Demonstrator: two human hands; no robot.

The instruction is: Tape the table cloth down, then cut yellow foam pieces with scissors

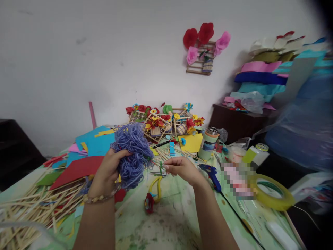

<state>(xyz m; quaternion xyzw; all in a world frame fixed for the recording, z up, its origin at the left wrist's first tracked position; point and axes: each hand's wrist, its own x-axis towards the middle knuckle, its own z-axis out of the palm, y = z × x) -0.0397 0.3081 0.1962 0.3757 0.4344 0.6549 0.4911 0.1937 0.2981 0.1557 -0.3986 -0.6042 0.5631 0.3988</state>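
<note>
A loose tangle of purple-blue yarn point(134, 152) is held up over the table in my left hand point(105, 172), thumb on top and fingers curled round its side. My right hand point(183, 168) is closed in a pinch, with a small green piece point(161, 168) at its fingertips; what exactly the piece is I cannot tell. Below, scissors with yellow handles point(159, 189) lie on the table, their blades partly under the right fingertips. Touching the handles, or very near them, is a small red and blue paper flower point(149, 203).
Thin wooden sticks point(33, 211) and coloured paper point(78, 170) cover the left side. Decorated stick frames point(157, 126) stand at the back. To the right are an uncapped thermos point(208, 144), a blue glue gun point(212, 175) with its cord, and a tape roll point(282, 201).
</note>
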